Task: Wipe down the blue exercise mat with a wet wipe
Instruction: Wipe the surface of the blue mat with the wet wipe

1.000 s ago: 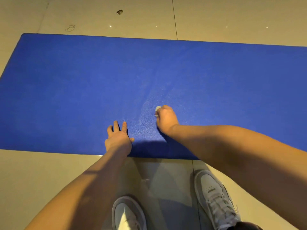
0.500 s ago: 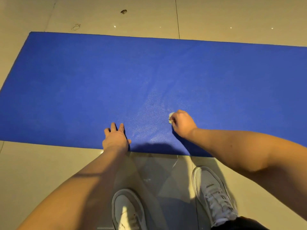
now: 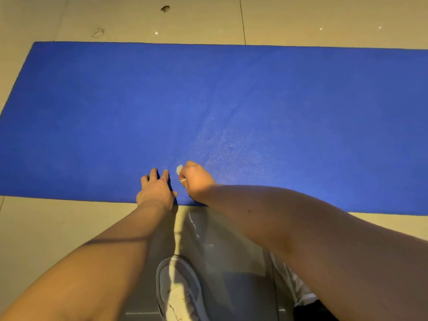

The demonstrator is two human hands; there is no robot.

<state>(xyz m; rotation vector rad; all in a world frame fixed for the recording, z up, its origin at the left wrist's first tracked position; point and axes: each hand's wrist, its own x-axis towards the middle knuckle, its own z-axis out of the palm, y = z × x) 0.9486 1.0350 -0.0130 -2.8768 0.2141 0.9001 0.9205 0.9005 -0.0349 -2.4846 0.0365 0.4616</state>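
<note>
The blue exercise mat (image 3: 115,117) lies flat across the tiled floor, its near edge just in front of my feet. My right hand (image 3: 196,180) grips a small bunched white wet wipe (image 3: 179,169) and presses it onto the mat near the front edge; only a bit of the wipe shows past my fingers. My left hand (image 3: 156,189) lies flat on the mat right beside it, fingers spread, holding the mat down. A paler, damp-looking patch (image 3: 222,147) shows on the mat behind my right hand.
Beige floor tiles (image 3: 324,19) surround the mat, with a small dark mark (image 3: 165,8) and a ring-shaped mark (image 3: 98,33) beyond the far edge. My white shoes (image 3: 178,290) stand on the floor just short of the mat.
My right hand has slid the wipe leftward and toward the near edge, ending close beside my left hand. My left hand has stayed pressed on the mat.
</note>
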